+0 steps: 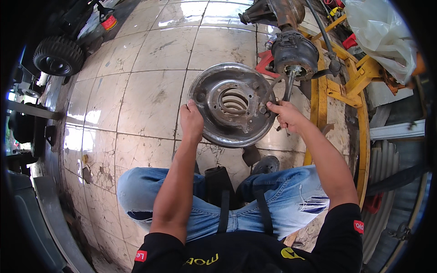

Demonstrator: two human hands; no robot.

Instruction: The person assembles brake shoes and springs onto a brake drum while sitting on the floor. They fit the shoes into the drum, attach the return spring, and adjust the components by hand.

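Observation:
In front of me I hold up a round, dark metal brake backing plate (pixel 213 119), tilted so that its face shows. Through its large centre hole, curved ring-like shapes are visible behind it. My left hand (pixel 191 120) grips the plate's left rim, thumb on the face. At the right edge my right hand (pixel 289 115) is closed on the plate, its thumb by a bolt head; some fingers are hidden underneath. A curved dark hose (pixel 271 89) rises near that thumb. Just beyond, apart from the plate, a greasy axle end (pixel 293 50) has a metal shaft (pixel 290 86) pointing toward me.
A yellow metal frame (pixel 362 136) runs along the right, with clear plastic sheeting (pixel 380 36) above it. A red stand (pixel 266 63) is beside the axle. Far left are a black tyre (pixel 58 55) and a red container (pixel 109 22). Cracked tiles (pixel 150 104) cover the floor.

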